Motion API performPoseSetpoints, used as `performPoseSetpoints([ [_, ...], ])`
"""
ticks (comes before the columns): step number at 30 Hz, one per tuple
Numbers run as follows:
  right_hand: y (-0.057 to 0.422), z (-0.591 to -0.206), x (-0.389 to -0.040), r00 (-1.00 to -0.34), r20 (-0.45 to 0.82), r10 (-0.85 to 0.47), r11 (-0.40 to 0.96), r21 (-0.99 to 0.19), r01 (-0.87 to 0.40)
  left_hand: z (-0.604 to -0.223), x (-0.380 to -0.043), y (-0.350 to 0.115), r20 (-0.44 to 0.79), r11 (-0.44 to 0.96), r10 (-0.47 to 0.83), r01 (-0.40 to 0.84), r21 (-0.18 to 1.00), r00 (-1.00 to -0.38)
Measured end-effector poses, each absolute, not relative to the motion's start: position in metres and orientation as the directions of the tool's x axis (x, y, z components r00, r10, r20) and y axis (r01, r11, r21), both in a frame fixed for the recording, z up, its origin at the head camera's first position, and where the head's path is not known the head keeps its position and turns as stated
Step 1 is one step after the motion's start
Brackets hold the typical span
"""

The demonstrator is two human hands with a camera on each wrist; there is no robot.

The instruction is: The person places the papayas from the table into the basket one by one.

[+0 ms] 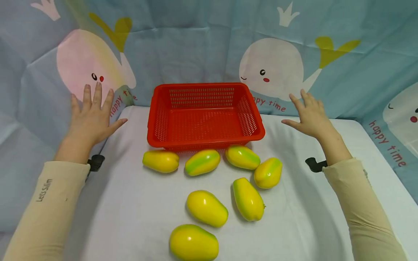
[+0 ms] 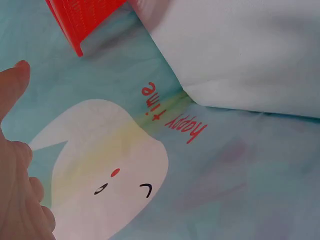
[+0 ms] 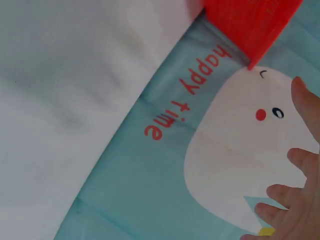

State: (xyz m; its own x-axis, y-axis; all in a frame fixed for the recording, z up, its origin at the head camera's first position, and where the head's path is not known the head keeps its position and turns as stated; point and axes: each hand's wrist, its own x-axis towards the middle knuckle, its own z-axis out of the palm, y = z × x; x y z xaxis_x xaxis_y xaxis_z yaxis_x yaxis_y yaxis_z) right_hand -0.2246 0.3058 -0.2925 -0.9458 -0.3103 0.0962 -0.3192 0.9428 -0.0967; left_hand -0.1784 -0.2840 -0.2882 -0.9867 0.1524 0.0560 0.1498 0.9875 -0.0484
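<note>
My left hand (image 1: 89, 117) is raised to the left of a red plastic basket (image 1: 205, 142), its fingers spread and holding nothing. On the basket's other side my right hand (image 1: 310, 114) hovers with spread fingers, touching nothing. Several yellow-green papayas lie on the table in front of the basket. Closest to its front wall are a papaya at the left (image 1: 160, 161), a green-streaked one (image 1: 202, 162) and another (image 1: 242, 157). A fourth papaya (image 1: 268, 173) sits to their right. Nearer to me lie a papaya with a stem (image 1: 249, 200), a plain yellow one (image 1: 207, 208) and the nearest papaya (image 1: 194, 243).
A white table (image 1: 137, 217) bears the basket and fruit. Behind it hangs a blue curtain (image 1: 196, 47) printed with whales and "happy time". Dark wrist mounts stick out beside the left sleeve (image 1: 95, 162) and the right sleeve (image 1: 315, 165).
</note>
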Motion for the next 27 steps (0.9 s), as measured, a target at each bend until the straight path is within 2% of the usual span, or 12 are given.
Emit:
performPoseSetpoints([
  [6,0.304,-0.298,-0.203,-0.94,0.174,-0.293,0.915,-0.233,-0.328,-0.297,-0.178,-0.273,0.113,0.991,0.124,0.117,-0.066,-0.986],
  [11,0.293,-0.31,-0.166,-0.935,0.175,-0.307,0.845,-0.402,-0.353,-0.31,-0.168,-0.255,0.166,0.991,0.13,0.127,-0.029,-0.977],
  [16,0.285,-0.33,-0.13,-0.927,0.175,-0.333,0.785,-0.493,-0.375,-0.325,-0.159,-0.235,0.165,0.983,0.17,0.178,0.038,-0.972],
  [21,0.286,-0.346,-0.106,-0.889,0.187,-0.419,0.721,-0.526,-0.451,-0.338,-0.155,-0.216,0.16,0.971,0.191,0.21,0.111,-0.968],
  [27,0.289,-0.364,-0.106,-0.813,0.13,-0.568,0.595,-0.617,-0.515,-0.354,-0.158,-0.202,0.186,0.955,0.187,0.223,0.197,-0.965],
])
